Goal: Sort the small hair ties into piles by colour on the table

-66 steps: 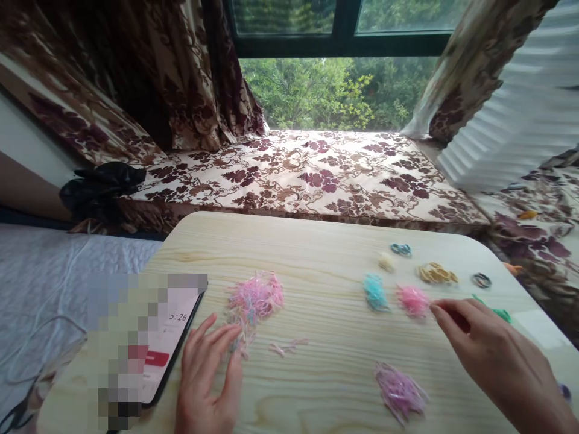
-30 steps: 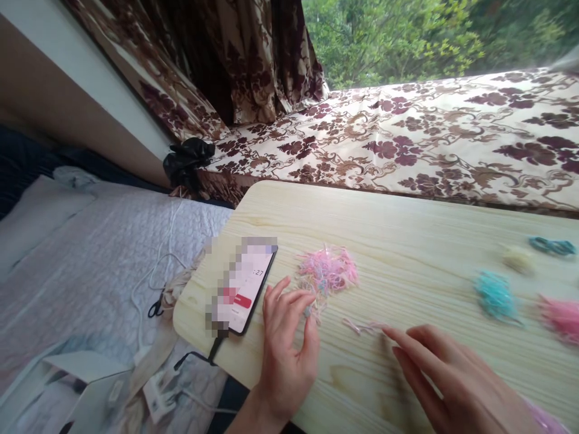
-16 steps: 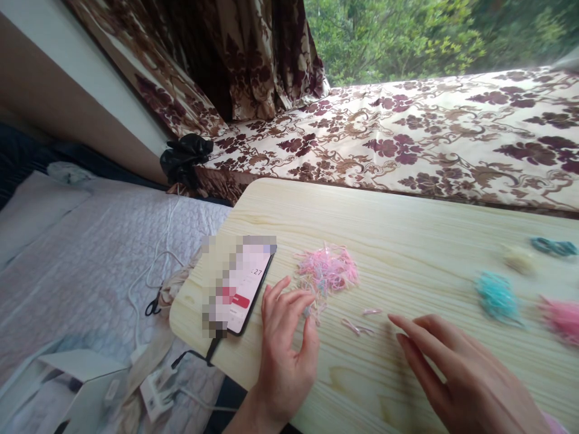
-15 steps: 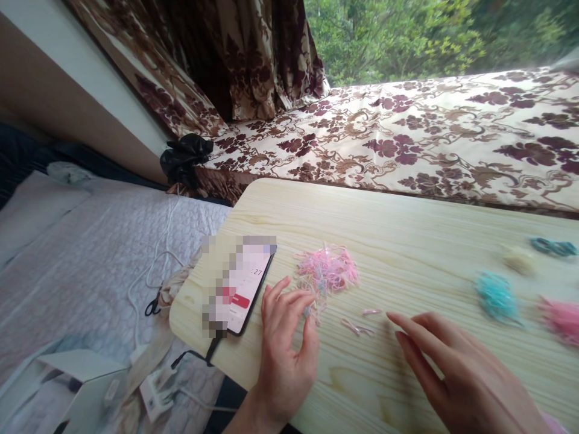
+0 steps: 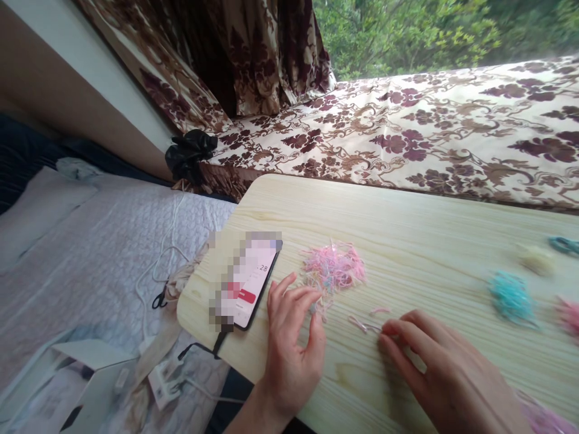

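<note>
A tangled pile of thin pastel elastic bands (image 5: 337, 265), mostly pink with some pale blue and cream, lies on the wooden table (image 5: 407, 229). My left hand (image 5: 294, 343) rests at its near edge with fingers curved and apart, nothing visible in its grasp. Just right of that hand are a few loose pale pink bands (image 5: 357, 324) and one more pink band (image 5: 379, 311). My right hand (image 5: 438, 355) has thumb and forefinger closed at the right end of the lower loose band, pinching it against the tabletop.
At the right sit a turquoise bunch (image 5: 511, 295), a cream bunch (image 5: 536, 259), a pink bunch (image 5: 570, 316) and a dark teal bunch (image 5: 565, 245). Left of the pile lies a phone (image 5: 253, 283) with a cable. A bed (image 5: 113, 223) adjoins the table; a cloth-covered sill (image 5: 362, 132) runs behind.
My right hand has moved left to the loose pink bands, and its thumb and forefinger have closed on the end of one. My left hand keeps its place by the pile.
</note>
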Demonstrator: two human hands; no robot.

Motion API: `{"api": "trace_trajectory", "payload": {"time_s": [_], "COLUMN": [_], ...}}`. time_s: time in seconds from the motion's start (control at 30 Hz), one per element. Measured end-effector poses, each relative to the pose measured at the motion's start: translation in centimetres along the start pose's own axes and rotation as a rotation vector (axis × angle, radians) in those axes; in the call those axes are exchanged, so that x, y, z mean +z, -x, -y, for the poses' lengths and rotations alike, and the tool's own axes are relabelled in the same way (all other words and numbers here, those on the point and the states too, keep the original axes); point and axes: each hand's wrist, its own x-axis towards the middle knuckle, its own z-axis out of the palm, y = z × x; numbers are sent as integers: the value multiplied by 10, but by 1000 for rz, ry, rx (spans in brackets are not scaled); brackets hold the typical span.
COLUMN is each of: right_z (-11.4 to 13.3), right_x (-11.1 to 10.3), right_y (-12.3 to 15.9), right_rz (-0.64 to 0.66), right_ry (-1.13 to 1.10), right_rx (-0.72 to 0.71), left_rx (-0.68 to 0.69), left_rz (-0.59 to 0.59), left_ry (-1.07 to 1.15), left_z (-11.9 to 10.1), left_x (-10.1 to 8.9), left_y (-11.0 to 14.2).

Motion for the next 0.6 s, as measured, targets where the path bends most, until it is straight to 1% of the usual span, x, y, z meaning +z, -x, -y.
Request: {"api": "trace_trajectory", "payload": {"time_s": [0.17, 0.27, 0.33, 0.5, 0.6], "right_z": [3, 2, 1, -7, -13], "right_x": [0, 1, 1, 0, -3], "right_y": [-5, -3, 2, 21, 30], "right_rz": [-12, -18, -18, 34, 17], "right_ry": [39, 36, 30, -22, 5], "right_rx": [-21, -24, -16, -2, 9], "left_rx": [5, 11, 9, 14, 20], "left_rz": [-3, 0, 0, -5, -11], "left_ry": [1, 3, 6, 7, 7], "left_z": [-1, -1, -1, -1, 0], "left_x": [-1, -1, -1, 0, 0], "left_y": [-1, 0, 0, 0, 0]}}
